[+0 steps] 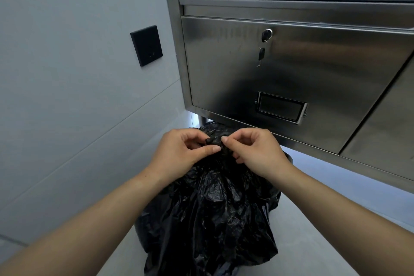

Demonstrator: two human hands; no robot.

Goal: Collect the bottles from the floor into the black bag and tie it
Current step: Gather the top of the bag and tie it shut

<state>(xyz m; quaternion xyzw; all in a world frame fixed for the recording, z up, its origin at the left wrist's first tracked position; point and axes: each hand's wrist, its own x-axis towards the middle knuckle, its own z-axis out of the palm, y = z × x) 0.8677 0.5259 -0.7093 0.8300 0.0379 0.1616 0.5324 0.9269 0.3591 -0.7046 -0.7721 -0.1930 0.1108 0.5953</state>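
Grey floor and a steel cabinet (pixel 291 74) framed the black bag (pixel 215 208), which stood just below my wrists. My left hand (pixel 181 152) and right hand (pixel 255 150) each pinched its gathered neck (pixel 216 141) between them. The film looked thin, soft and slippery (bottles unseen inside), and I judged it best held at that twist.

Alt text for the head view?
The left hand and right hand pinch the gathered neck of a black bag standing on the floor. Behind it is a steel cabinet with a key hanging at its lock; a black wall plate beside it.
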